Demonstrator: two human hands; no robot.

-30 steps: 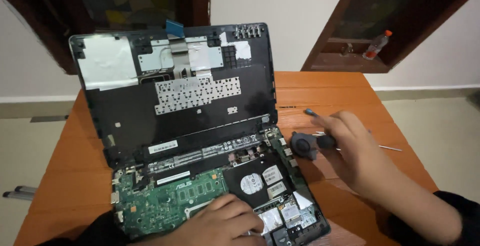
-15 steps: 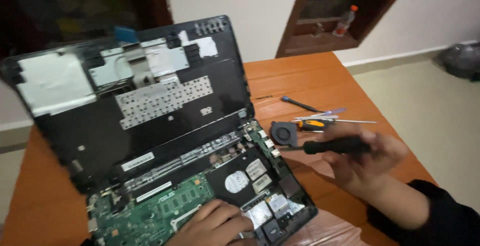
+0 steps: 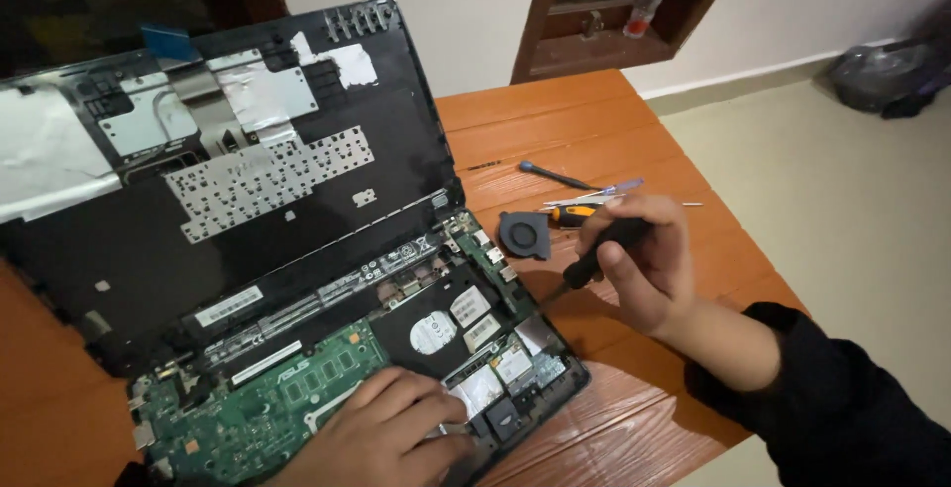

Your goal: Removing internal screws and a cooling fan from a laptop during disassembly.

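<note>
One opened laptop lies on the wooden table, its lifted keyboard cover tilted back and one green circuit board bare in the base. Two hands are in view. One small round black fan lies loose on the wood just beyond the laptop's right edge.

Past the right hand's fingertips, three slim tools lie together: one with a blue tip, one pale with a purple end, and one with an orange-and-black handle partly hidden behind the knuckles. One plastic bottle stands on a dark wooden ledge well beyond them, and one dark bag sits on the floor.

The right hand is curled shut around a black-handled screwdriver; the handle runs through the fist, and the tip points down and left toward the laptop's right edge, just short of the fan. The wrist is bent, a dark sleeve covering the forearm.

The left hand rests flat on the laptop's base, fingers spread loosely forward, holding nothing, fingertips touching silver-taped parts beside the circuit board.
</note>
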